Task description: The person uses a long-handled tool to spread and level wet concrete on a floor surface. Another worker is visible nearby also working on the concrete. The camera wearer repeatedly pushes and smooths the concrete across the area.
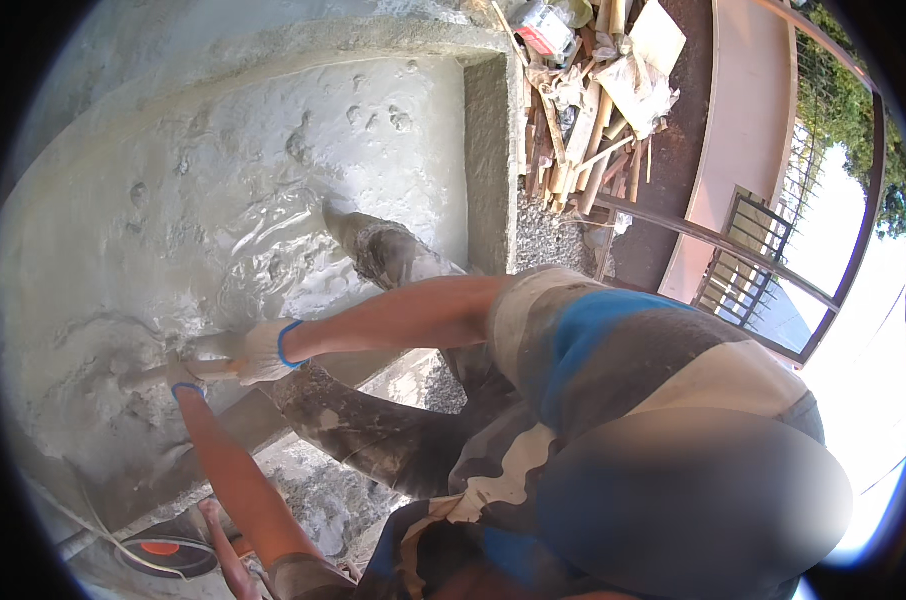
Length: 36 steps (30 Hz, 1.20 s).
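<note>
1. Wooden handle (213,369): passes through my grasp, long axis running left-right, left end down in wet grey mix (223,190).
2. My left hand (182,376), gloved, grips it nearer the mix; my right hand (266,352), gloved, grips farther right.
3. Outward: concrete wall (488,165), then scrap-wood pile (585,135).

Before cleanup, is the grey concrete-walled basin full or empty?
Not empty: the basin holds glossy, wet grey mix; how full, cannot tell.
</note>
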Available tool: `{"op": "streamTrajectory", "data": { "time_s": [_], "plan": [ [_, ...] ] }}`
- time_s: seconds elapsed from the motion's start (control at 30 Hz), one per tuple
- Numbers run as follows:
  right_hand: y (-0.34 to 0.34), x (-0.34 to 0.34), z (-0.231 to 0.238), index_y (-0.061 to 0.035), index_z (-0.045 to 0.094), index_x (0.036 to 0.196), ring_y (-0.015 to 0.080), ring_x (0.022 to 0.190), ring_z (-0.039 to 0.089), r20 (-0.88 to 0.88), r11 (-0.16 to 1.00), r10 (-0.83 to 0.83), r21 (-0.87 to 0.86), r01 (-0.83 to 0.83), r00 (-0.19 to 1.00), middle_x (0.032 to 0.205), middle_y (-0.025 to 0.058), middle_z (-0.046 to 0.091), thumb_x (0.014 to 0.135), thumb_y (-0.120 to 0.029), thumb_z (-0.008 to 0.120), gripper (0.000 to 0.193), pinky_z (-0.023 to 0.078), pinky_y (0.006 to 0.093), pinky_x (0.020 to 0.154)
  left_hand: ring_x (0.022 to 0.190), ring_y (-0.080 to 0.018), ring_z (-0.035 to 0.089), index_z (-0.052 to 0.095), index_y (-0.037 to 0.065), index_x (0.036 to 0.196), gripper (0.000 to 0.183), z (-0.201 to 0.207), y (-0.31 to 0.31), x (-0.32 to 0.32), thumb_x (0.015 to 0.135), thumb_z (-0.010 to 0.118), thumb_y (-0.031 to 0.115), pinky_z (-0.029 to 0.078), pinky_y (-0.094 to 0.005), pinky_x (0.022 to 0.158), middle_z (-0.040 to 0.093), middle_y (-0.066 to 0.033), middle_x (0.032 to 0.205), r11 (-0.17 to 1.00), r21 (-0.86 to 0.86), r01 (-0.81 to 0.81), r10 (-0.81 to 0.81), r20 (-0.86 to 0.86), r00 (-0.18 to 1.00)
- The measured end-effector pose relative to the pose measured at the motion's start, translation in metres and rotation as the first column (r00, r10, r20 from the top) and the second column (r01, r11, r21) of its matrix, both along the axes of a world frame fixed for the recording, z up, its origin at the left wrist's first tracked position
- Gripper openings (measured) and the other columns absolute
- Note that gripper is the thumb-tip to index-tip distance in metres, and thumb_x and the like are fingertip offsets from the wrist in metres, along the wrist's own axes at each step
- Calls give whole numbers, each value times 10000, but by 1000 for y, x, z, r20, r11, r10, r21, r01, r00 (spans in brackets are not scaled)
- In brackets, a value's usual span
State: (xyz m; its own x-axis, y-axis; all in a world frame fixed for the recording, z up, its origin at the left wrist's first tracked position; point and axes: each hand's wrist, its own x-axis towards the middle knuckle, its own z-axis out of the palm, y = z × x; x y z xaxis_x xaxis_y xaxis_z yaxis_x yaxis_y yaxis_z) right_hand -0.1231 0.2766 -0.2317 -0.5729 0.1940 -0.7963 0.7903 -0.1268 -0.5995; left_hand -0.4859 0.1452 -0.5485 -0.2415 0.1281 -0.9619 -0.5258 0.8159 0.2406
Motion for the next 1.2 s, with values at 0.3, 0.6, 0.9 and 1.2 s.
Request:
{"op": "streamTrajectory", "data": {
  "time_s": [0.3, 0.6, 0.9, 1.2],
  "plan": [
    [85, 213, 109, 32, 757, 1141, 316, 740, 731, 438, 984, -61, -123, 127, 897, 819, 196, 739, 969, -541, 698, 601, 555, 446, 695, 568, -208, 581, 653, 76, 840, 226, 92, 122, 323, 963, 710, 257, 450, -357, 499, 609, -63, 706, 939, 202, -280, 225, 256, 940],
    [70, 256, 177, -38, 751, 973, 466, 818, 747, 468, 949, 96, 224, -223, 878, 809, 252, 736, 905, -394, 780, 363, 584, 543, 694, 728, -244, 696, 672, 100, 1034, 191, 184, 112, 405, 957, 796, 221, 619, -424, 653, 663, -61, 834, 768, -140, -625, 608, 466, 643],
    [41, 87, 115, -22, 758, 1006, 441, 829, 763, 470, 961, 149, 140, -240, 870, 821, 253, 738, 913, -458, 783, 447, 574, 506, 727, 760, -269, 705, 683, 74, 1106, 263, 141, 83, 202, 922, 822, 199, 631, -474, 605, 676, -90, 904, 762, -146, -630, 636, 346, 690],
    [37, -117, 14, -32, 771, 1016, 429, 797, 752, 326, 975, 135, 124, -184, 936, 805, 239, 737, 940, -499, 757, 474, 561, 494, 704, 736, -216, 697, 723, 22, 1072, 335, 146, 94, -48, 893, 813, 291, 569, -417, 667, 713, -95, 887, 810, 50, -585, 587, -56, 808]
  ]
}}
